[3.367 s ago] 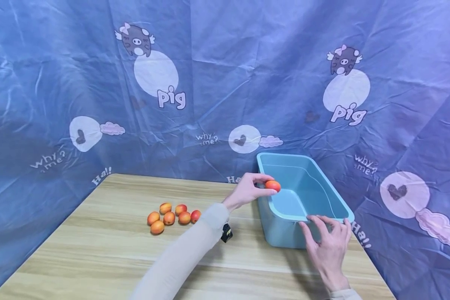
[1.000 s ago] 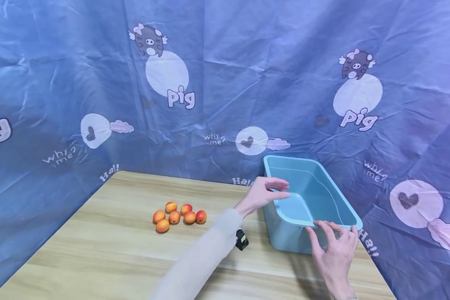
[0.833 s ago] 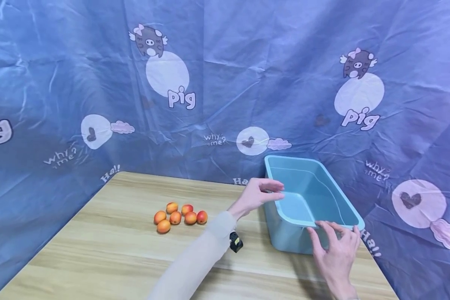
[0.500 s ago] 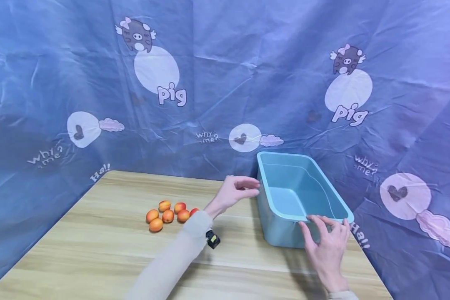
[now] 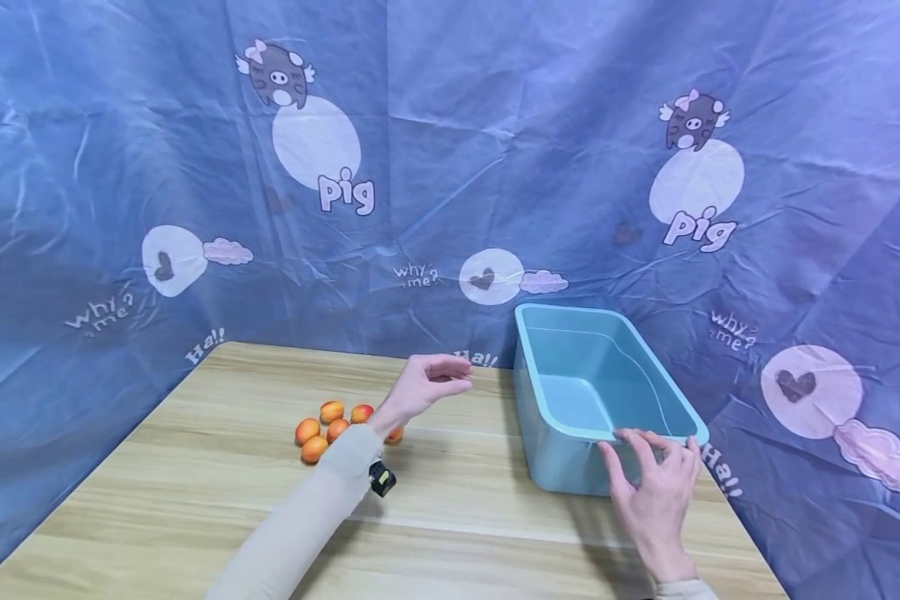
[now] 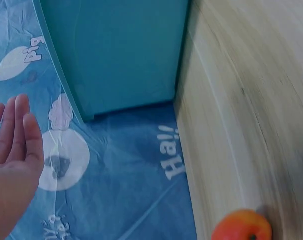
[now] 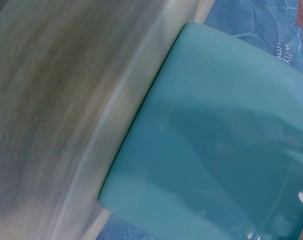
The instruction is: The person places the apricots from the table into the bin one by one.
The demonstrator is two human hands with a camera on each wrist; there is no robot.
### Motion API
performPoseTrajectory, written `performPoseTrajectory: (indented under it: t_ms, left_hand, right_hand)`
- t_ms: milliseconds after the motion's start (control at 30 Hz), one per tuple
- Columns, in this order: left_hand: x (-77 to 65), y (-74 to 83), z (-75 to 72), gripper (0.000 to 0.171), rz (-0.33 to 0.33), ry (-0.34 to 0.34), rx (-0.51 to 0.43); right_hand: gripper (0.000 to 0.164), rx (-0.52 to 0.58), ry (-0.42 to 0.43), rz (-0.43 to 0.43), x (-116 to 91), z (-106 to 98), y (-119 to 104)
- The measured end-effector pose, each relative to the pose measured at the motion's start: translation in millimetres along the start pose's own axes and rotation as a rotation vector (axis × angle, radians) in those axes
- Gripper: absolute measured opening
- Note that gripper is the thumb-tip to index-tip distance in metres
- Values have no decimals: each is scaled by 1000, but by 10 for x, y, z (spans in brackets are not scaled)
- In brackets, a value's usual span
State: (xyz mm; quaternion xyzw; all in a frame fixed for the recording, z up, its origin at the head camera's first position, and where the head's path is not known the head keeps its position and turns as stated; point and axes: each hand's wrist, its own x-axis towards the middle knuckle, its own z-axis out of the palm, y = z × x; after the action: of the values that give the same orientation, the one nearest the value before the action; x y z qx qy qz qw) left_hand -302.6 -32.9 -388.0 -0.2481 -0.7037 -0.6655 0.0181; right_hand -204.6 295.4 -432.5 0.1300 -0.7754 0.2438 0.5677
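Observation:
My left hand (image 5: pixel 423 385) is in the air between the fruits and the bin, fingers relaxed and holding nothing. In the left wrist view its fingers (image 6: pixel 14 132) are apart from anything. Several small orange-red fruits (image 5: pixel 314 450), apricot-like, lie grouped on the table's left; my left wrist and sleeve hide part of the group. One fruit (image 6: pixel 243 227) shows at the bottom of the left wrist view. At the right stands a blue plastic bin (image 5: pixel 570 458), upright. My right hand (image 5: pixel 654 504) grips its near rim, thumb against the outer wall and fingertips over the edge.
The wooden table (image 5: pixel 210 500) ends at a blue cloth backdrop (image 5: pixel 435 208) with pig prints, close behind the bin. A small black device (image 5: pixel 382 479) sits at my left wrist. Part of the bin's inner floor (image 5: pixel 573 404) shows.
Earlier my left hand pinched a fruit over the bin's left rim; its fingers then parted, the fruit gone from them. Since then it has moved left toward the fruits. My right hand has stayed on the rim.

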Motion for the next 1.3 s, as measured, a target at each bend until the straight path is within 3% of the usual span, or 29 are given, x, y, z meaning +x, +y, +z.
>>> performPoseTrajectory:
  t_ms: [133, 333, 467, 900, 1300]
  left_hand:
    - [-44, -20, -120, 31, -10, 61, 7]
    - [-93, -28, -289, 34, -72, 83, -33]
    - [-144, 4, -436, 35, -75, 120, -44]
    - [-472, -32, -949, 43, -167, 168, 60]
    - [-629, -88, -1374, 50, -222, 249, 110]
  right_hand:
    - [50, -4, -16, 5, -5, -4, -8]
    - [51, -5, -1, 7, 33, -4, -7]
    - [50, 0, -14, 7, 85, 20, -5]
    - [51, -2, -35, 15, 71, 8, -19]
    - [51, -10, -35, 25, 50, -38, -37]
